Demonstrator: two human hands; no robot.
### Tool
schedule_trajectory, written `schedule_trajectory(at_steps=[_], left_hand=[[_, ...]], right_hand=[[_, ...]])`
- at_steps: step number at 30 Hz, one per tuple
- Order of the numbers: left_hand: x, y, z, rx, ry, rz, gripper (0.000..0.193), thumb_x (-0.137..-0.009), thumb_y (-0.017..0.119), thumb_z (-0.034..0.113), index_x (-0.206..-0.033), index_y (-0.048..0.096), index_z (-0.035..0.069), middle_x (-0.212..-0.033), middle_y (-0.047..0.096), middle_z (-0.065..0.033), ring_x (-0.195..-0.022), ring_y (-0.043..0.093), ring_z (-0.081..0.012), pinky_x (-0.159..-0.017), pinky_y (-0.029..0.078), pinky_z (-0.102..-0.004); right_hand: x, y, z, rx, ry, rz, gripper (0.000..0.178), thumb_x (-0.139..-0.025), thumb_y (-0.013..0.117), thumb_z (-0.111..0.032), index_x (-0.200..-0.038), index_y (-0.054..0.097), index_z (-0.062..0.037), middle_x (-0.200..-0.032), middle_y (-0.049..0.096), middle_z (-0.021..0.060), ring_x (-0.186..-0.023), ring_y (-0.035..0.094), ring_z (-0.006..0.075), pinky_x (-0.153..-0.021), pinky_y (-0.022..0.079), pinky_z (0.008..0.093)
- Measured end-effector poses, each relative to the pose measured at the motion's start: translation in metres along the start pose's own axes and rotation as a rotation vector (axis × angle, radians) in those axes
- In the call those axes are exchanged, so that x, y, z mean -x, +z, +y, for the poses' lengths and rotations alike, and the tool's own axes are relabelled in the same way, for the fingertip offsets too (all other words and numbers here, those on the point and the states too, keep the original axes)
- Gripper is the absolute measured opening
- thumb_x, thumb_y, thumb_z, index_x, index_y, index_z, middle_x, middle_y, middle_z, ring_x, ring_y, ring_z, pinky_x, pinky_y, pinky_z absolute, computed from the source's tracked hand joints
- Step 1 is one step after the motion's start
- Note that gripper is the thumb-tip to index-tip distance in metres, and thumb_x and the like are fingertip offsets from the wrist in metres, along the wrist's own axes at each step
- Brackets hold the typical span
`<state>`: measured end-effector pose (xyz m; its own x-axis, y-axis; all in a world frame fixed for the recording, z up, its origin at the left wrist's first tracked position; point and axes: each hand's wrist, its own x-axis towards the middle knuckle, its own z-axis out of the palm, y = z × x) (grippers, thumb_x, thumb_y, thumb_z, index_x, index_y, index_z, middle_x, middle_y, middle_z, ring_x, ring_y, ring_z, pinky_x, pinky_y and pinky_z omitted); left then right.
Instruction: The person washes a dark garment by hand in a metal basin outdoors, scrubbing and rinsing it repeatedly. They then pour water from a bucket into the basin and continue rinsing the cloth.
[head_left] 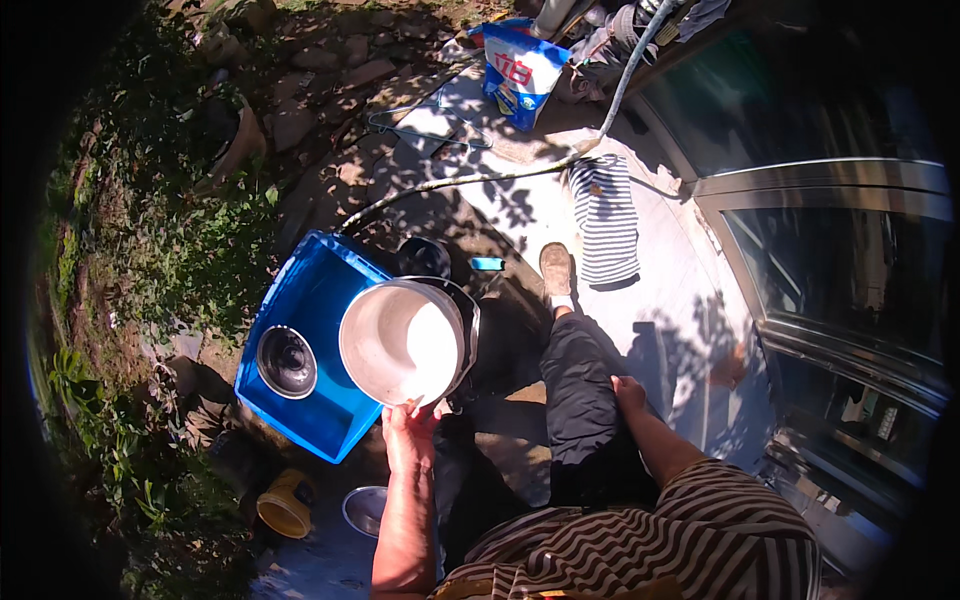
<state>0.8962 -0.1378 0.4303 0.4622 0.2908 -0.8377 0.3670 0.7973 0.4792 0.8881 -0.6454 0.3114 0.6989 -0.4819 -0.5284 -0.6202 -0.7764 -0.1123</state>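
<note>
My left hand [408,428] is closed on the near rim of a whitish bucket [372,345]. The bucket is tipped, its mouth turned toward me and leftward, with bright sunlight on its inner wall; a thin wire handle [474,325] curves along its right side. It overlaps the right side of a blue rectangular tub [300,412]. A round, shiny metal bowl or lid [286,362] lies in the tub. My right hand [629,393] rests against my dark trouser leg near the knee, holding nothing that I can see; its fingers show only in part.
Beyond the tub are a dark round container [424,258], a small turquoise object [487,264] and a hose [470,180]. A striped cloth [606,222] and a blue-white bag [522,75] lie farther off. Nearer are a yellow pail [285,508] and metal bowl [364,508]. Glass doors [830,175] stand right.
</note>
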Motion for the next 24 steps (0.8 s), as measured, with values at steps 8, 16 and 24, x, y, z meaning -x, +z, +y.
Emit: schedule_trajectory(at_steps=[8, 16, 24], left_hand=[[-0.056, 0.124, -0.054, 0.220, 0.006, 0.112, 0.035, -0.098, 0.061, 0.012, -0.132, 0.051, 0.011, -0.118, 0.068, -0.0090, -0.096, 0.072, -0.0263, -0.076, 0.064, -0.0427], [-0.103, 0.222, -0.125, 0.323, -0.115, 0.208, 0.049, -0.095, 0.064, 0.010, -0.143, 0.051, 0.008, -0.122, 0.070, -0.0101, -0.100, 0.075, -0.0249, -0.074, 0.065, -0.0373], [-0.188, 0.256, -0.157, 0.276, -0.155, 0.216, 0.024, -0.097, 0.064, 0.012, -0.119, 0.056, 0.009, -0.109, 0.071, -0.0067, -0.089, 0.072, -0.0208, -0.075, 0.063, -0.0382]], right_hand=[[-0.319, -0.030, -0.259, -0.343, -0.231, -0.140, 0.037, -0.093, 0.077, -0.040, -0.116, 0.079, -0.0112, -0.101, 0.080, 0.0124, -0.095, 0.075, 0.0254, -0.087, 0.055, 0.0363], [-0.501, -0.145, -0.532, 0.060, -0.827, 0.211, 0.073, -0.091, 0.079, -0.038, -0.150, 0.055, -0.0036, -0.152, 0.056, 0.0214, -0.136, 0.058, 0.0352, -0.113, 0.046, 0.0435], [-0.616, -0.203, -0.670, 0.360, -0.724, 0.099, 0.100, -0.090, 0.080, -0.040, -0.164, 0.029, 0.0006, -0.160, 0.045, 0.0269, -0.142, 0.051, 0.0356, -0.111, 0.048, 0.0427]])
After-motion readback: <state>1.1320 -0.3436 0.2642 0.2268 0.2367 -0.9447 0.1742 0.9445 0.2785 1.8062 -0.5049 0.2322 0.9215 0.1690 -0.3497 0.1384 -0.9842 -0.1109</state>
